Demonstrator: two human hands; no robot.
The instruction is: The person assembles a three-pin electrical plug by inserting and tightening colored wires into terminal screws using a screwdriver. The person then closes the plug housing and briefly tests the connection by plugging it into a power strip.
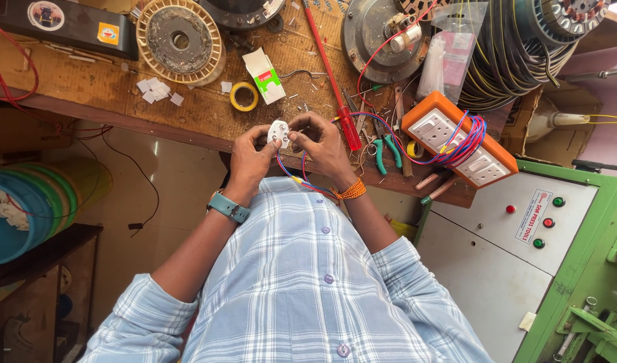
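Worn brown wooden counter (187, 101) runs across top of frame, cluttered w/ a round cream fan-motor winding (180, 42) upper left, a yellow tape roll (244, 96), a red-handled screwdriver (349, 128) and an orange-and-white socket board (459, 138) at right. Green machine cabinet w/ pale grey panel (523, 249) fills lower right; blue tub (16, 208) at left edge. Both forearms bent inward, meeting at centre by counter edge. Left hand (249, 160) and right hand (325, 144) both closed, fingertips pinching small white plastic plug (279, 132) between them, red and blue wires (301, 176) trailing down.
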